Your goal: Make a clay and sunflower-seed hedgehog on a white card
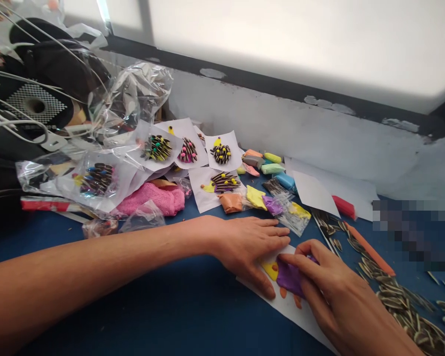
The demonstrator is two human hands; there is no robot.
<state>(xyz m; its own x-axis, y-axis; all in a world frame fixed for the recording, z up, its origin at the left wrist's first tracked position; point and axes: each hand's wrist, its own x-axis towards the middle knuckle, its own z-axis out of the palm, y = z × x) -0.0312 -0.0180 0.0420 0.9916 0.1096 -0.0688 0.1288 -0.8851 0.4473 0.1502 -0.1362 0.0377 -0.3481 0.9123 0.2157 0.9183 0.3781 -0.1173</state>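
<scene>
On the white sheet (304, 316), purple clay (289, 279), a yellow piece (270, 270) and orange bits (283, 292) lie placed; no seeds (396, 307) show on them, unlike the seeded figures (221, 154) beyond the sheet. The left hand (244, 249) lies flat, grasping nothing; the right hand (330, 282) touches the purple clay, any pinch unclear. Lettering (40, 128) far left of the sheet is illegible.

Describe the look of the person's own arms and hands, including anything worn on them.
The left hand and right hand are ungloved, with no ring or watch showing. The left forearm, tapering towards the wrist, and right forearm show no sleeve, cable or marking within the picture.
</scene>
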